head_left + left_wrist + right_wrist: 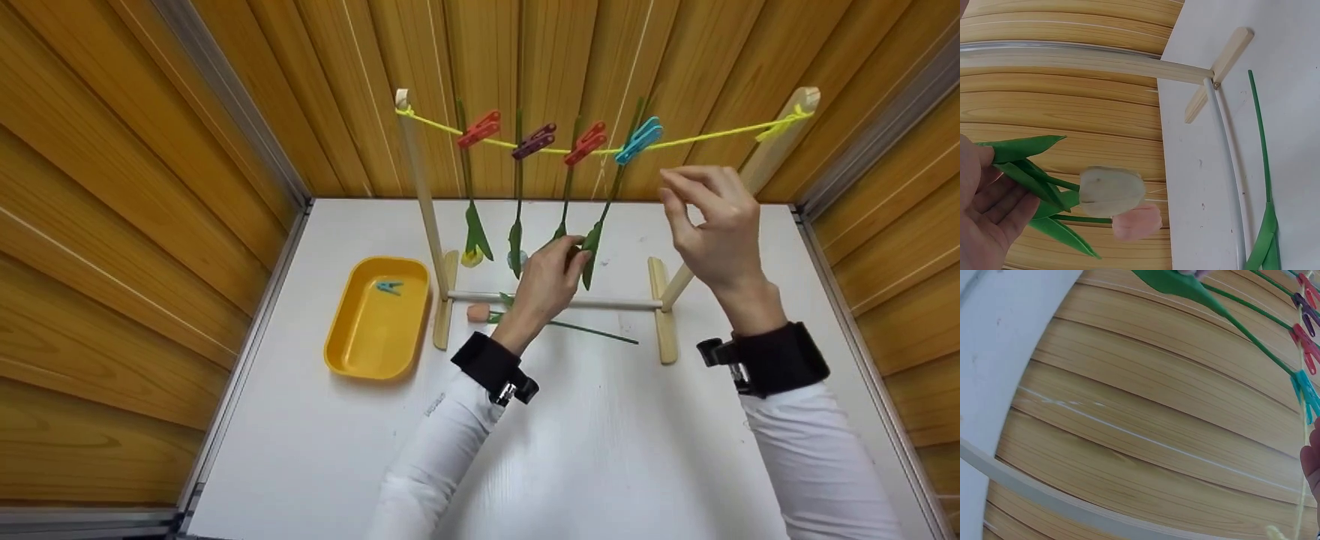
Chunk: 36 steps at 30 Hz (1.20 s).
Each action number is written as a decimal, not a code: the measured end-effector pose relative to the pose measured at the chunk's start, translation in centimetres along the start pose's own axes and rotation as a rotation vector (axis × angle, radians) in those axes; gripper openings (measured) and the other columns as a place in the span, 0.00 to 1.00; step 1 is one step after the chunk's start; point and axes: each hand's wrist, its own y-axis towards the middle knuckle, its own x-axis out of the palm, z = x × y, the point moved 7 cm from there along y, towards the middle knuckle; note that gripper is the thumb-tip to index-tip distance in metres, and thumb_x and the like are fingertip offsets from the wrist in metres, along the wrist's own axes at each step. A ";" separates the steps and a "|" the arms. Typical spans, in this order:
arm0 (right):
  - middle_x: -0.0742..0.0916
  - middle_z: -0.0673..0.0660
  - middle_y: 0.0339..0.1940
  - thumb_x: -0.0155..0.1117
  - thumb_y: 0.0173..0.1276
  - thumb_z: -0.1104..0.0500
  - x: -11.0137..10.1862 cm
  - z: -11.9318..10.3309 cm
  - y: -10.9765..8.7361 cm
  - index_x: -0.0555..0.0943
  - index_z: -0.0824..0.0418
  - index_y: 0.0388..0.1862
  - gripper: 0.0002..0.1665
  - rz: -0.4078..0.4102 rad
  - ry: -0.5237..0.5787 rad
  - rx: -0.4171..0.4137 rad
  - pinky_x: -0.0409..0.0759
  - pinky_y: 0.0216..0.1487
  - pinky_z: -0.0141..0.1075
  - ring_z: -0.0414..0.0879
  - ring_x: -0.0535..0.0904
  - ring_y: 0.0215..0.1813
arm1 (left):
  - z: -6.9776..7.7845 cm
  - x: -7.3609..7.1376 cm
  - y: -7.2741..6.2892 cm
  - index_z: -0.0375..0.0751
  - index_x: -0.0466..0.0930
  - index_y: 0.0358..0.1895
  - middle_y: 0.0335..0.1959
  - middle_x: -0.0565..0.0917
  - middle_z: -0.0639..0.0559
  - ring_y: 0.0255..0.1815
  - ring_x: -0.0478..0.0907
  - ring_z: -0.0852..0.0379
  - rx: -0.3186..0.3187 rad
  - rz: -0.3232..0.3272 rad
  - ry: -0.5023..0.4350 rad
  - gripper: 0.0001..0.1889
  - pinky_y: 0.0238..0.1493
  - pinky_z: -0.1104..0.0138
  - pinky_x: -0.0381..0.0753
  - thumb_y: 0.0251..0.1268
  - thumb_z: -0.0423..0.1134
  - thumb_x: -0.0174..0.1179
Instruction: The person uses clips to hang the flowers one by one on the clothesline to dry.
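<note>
Four tulips hang heads down from a yellow cord, each pegged by its stem. My left hand grips the rightmost one, a white tulip, by its green leaves close above the bloom. A blue clothespin clips that tulip's slanting stem to the cord. My right hand is raised to the right of this peg, thumb and fingertips close together with nothing between them. Beside the white bloom hangs a pink tulip; in the head view my left hand hides both blooms.
Two red clothespins and a purple clothespin hold the other stems. A peach tulip lies on the table by the wooden stand's crossbar. Left of the stand, a yellow tray contains a blue-green clothespin.
</note>
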 end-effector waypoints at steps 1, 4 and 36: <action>0.88 0.66 0.41 0.67 0.64 0.68 0.1 0.2 -0.6 0.88 0.68 0.44 0.10 -0.002 0.006 0.009 0.67 0.49 0.24 0.60 0.80 0.44 | 0.0 0.0 0.0 0.38 0.80 0.56 0.39 0.86 0.50 0.36 0.82 0.60 0.000 0.002 -0.001 0.15 0.37 0.75 0.78 0.77 0.42 0.52; 0.88 0.65 0.40 0.67 0.63 0.69 0.7 1.0 -2.5 0.88 0.68 0.45 0.11 -0.014 0.022 0.035 0.68 0.51 0.23 0.60 0.80 0.44 | 0.0 -0.1 -0.2 0.38 0.80 0.55 0.40 0.87 0.49 0.39 0.84 0.60 0.009 0.009 -0.007 0.14 0.40 0.75 0.80 0.77 0.41 0.52; 0.86 0.63 0.52 0.71 0.62 0.66 6.4 6.4 -18.9 0.84 0.64 0.56 0.21 -0.288 0.048 0.368 0.70 0.58 0.27 0.60 0.82 0.57 | -7.7 -3.3 -6.5 0.41 0.85 0.46 0.39 0.89 0.50 0.38 0.86 0.58 -0.092 0.061 0.068 0.11 0.41 0.68 0.84 0.74 0.41 0.55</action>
